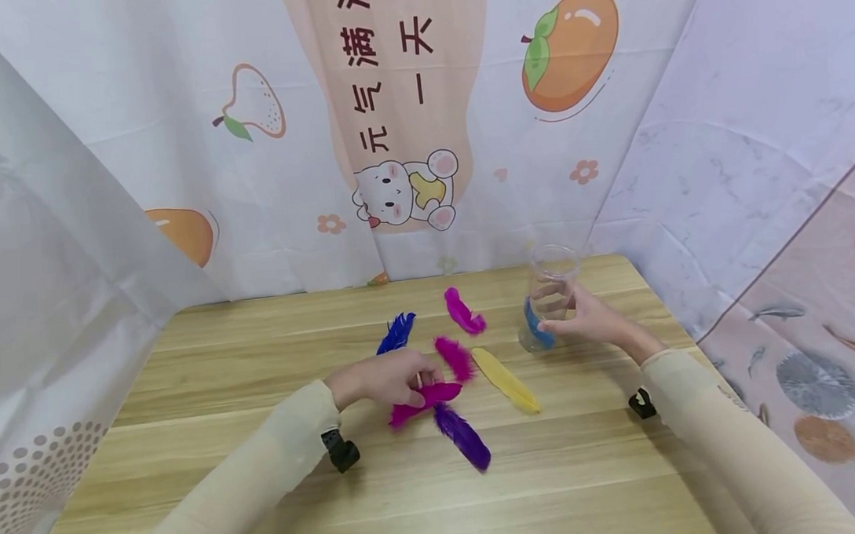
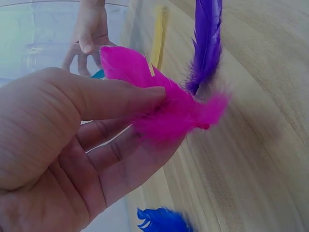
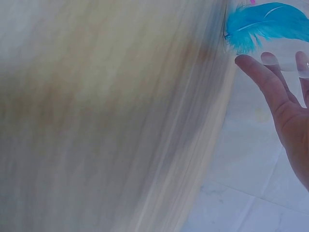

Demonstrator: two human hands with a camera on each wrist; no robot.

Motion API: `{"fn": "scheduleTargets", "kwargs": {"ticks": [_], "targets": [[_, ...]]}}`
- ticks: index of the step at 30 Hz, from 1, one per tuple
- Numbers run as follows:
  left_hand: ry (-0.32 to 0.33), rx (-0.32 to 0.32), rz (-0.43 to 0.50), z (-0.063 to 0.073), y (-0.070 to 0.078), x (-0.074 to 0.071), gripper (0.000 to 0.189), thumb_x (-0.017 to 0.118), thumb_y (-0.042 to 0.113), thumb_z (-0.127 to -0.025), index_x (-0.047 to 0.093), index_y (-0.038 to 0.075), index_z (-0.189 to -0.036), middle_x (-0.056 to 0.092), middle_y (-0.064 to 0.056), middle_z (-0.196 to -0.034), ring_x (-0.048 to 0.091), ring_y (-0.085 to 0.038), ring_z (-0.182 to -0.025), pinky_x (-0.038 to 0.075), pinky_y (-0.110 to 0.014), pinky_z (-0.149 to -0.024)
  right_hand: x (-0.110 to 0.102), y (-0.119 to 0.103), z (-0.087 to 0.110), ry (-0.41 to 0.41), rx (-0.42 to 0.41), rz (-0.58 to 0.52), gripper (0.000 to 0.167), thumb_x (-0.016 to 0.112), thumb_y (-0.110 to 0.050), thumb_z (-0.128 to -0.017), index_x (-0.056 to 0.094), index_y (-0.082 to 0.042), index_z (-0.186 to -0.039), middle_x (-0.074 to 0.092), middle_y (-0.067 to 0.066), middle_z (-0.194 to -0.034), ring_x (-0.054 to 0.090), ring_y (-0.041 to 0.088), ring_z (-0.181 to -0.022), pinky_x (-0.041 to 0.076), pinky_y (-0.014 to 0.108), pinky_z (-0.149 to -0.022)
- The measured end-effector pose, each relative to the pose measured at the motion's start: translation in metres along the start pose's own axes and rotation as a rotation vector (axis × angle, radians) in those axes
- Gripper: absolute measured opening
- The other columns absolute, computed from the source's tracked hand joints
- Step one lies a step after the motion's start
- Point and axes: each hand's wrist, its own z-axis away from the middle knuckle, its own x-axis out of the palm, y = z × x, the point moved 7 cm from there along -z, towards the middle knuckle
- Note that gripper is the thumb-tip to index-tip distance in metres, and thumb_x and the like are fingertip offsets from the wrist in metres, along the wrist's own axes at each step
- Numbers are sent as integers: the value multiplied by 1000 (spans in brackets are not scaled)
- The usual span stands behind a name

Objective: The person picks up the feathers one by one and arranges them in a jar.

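Observation:
Between thumb and fingers my left hand (image 1: 392,376) pinches a magenta feather (image 2: 128,65), close over the table. My right hand (image 1: 590,316) holds a tall clear cup (image 1: 556,262), thumb at the near side and fingers behind it. A light blue feather (image 3: 270,21) shows inside the cup. Near the left hand lie a purple feather (image 1: 463,437), a dark blue feather (image 1: 398,333) partly hidden behind that hand, and another magenta feather (image 1: 455,358). A yellow feather (image 1: 505,380) lies between the two hands, and one more magenta feather (image 1: 463,311) farther back.
The feathers and cup are on a wood-grain table (image 1: 226,368). A printed white curtain (image 1: 269,194) hangs right behind its far edge, with more cloth along both sides. Each wrist carries a small black camera mount (image 1: 340,451).

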Motion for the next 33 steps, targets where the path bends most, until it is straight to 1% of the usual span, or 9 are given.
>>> {"fn": "scheduleTargets", "kwargs": {"ticks": [2, 6, 9, 14, 21, 26, 33], "targets": [[-1, -9, 11, -1, -1, 0, 30, 74, -5, -89, 69, 7, -116, 68, -1, -102, 66, -11, -89, 55, -22, -79, 0, 0, 0, -2, 5, 1, 86, 79, -10, -89, 27, -12, -157, 49, 23, -140, 54, 52, -123, 60, 40, -84], [1, -6, 39, -3, -1, -1, 35, 75, -4, -89, 67, 6, -121, 68, 0, -103, 66, -10, -90, 55, -21, -81, -1, 0, 1, -1, 4, 2, 86, 79, -11, -89, 26, -12, -157, 49, 23, -141, 53, 53, -124, 60, 40, -84], [-3, 12, 74, -6, 1, -2, 38, 76, -4, -88, 67, 4, -124, 68, -1, -103, 66, -10, -89, 55, -22, -81, -2, 0, 1, 5, -5, 7, 87, 79, -10, -89, 25, -11, -157, 49, 24, -140, 53, 54, -123, 59, 39, -86], [-4, 20, 111, -10, 4, -5, 34, 76, -3, -88, 67, 7, -120, 66, 1, -104, 65, -9, -90, 54, -23, -84, -2, 0, 1, 10, -21, 13, 86, 80, -9, -88, 27, -9, -156, 50, 26, -139, 54, 54, -122, 58, 39, -87], [-17, 46, 147, -13, 15, -5, 30, 76, -3, -88, 68, 8, -115, 66, 3, -101, 64, -9, -89, 54, -24, -84, -2, 3, 0, 4, -18, 20, 86, 80, -9, -88, 27, -5, -155, 51, 24, -139, 57, 49, -121, 59, 41, -88], [-11, 49, 143, -15, 19, -6, 29, 76, -2, -88, 68, 10, -113, 66, 4, -100, 64, -8, -89, 54, -24, -84, -2, 3, 0, 4, -11, 22, 85, 80, -10, -88, 28, -10, -156, 51, 22, -139, 57, 49, -121, 59, 44, -87], [-25, 31, 158, -17, 20, -7, 29, 76, 0, -89, 68, 10, -115, 66, 4, -100, 64, -10, -88, 54, -25, -82, -1, 3, -1, 3, -25, 27, 85, 79, -10, -89, 27, -7, -155, 52, 23, -138, 58, 48, -120, 58, 44, -88]]}}
